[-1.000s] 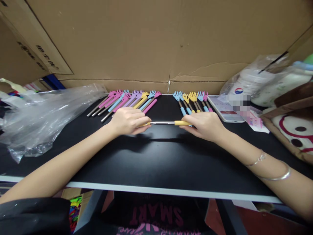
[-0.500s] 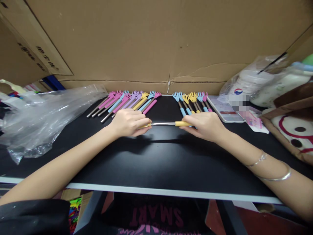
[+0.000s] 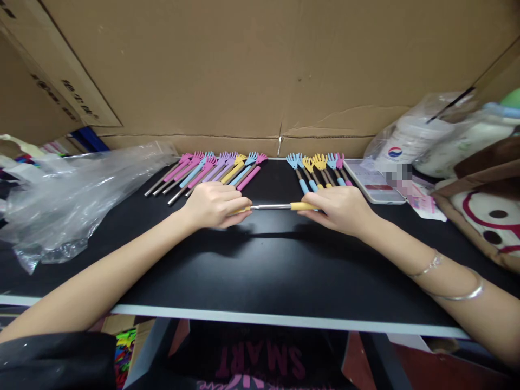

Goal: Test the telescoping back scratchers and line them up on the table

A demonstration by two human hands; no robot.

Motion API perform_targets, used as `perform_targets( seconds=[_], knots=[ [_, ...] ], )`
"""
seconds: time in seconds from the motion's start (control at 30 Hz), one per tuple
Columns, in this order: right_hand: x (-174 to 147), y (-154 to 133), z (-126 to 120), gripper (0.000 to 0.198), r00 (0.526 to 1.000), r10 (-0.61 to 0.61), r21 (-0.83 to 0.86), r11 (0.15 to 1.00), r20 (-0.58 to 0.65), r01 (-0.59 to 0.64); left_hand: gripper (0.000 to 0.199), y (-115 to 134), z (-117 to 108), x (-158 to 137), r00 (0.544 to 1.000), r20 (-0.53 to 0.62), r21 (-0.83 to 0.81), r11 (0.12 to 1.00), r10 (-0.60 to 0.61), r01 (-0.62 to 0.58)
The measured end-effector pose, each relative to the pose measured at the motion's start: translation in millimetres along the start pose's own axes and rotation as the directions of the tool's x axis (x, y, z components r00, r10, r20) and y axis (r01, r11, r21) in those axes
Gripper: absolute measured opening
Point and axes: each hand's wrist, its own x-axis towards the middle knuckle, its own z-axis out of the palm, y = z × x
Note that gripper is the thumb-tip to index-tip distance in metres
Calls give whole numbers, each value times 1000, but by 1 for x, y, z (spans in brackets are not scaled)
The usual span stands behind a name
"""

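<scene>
I hold a yellow telescopic back scratcher [image 3: 276, 206] level above the middle of the black table [image 3: 260, 271], its thin metal rod drawn out between my two hands. My left hand [image 3: 213, 205] is curled closed around one end, so that end is hidden; my right hand [image 3: 339, 208] pinches the smooth yellow grip with closed fingers. Behind the scratcher to the left lies a fanned row of extended scratchers [image 3: 211, 170], pink, blue, purple and yellow, with small claw-shaped heads. Behind it to the right sits a tighter bunch of short scratchers [image 3: 319, 168]. Right of those lies a flat phone [image 3: 374, 181]. Far left of the scratcher, a crinkled clear plastic bag [image 3: 69, 200] rests on the table. A corrugated cardboard wall [image 3: 260, 70] stands behind everything.
</scene>
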Motion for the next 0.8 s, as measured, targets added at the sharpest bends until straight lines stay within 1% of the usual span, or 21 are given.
perform_targets(
  seconds=[0.1,0.2,0.3,0.37,0.43,0.47,0.57,0.63,0.7,0.77,0.8],
  knots=[
    [1,-1,-1,47,1000,6,-12,1000,-7,-6,21,0,0,1,1000,8,-20,1000,-15,15],
    [1,-3,-3,47,1000,27,-34,999,1,-27,24,2,0,1,997,49,-58,997,-54,57],
    [0,-2,-3,47,999,38,-66,997,-2,-38,25,4,2,-1,986,117,-116,984,-121,134],
    [0,-1,-2,46,999,30,-76,997,-20,-32,26,5,3,-2,969,177,-168,965,-171,201],
    [0,0,-3,45,999,24,-75,997,-30,-26,26,6,4,-2,942,257,-229,933,-217,278],
    [0,1,-4,45,999,22,-74,997,-31,-25,27,7,4,-2,921,307,-266,908,-240,325],
    [1,3,-7,44,1000,5,-86,996,-25,-7,30,8,3,1,835,471,-379,790,-283,482],
    [1,5,-9,44,999,-20,-100,995,-34,16,31,10,2,4,786,548,-426,714,-286,556],
    [2,5,-9,44,998,-33,-110,994,-49,27,32,11,1,5,767,576,-443,681,-282,583],
    [2,5,-8,44,998,-28,-113,993,-54,22,32,12,1,5,767,574,-432,690,-286,581],
    [2,5,-8,45,999,-23,-112,994,-49,17,31,13,2,4,772,563,-416,707,-293,572]
  ],
)
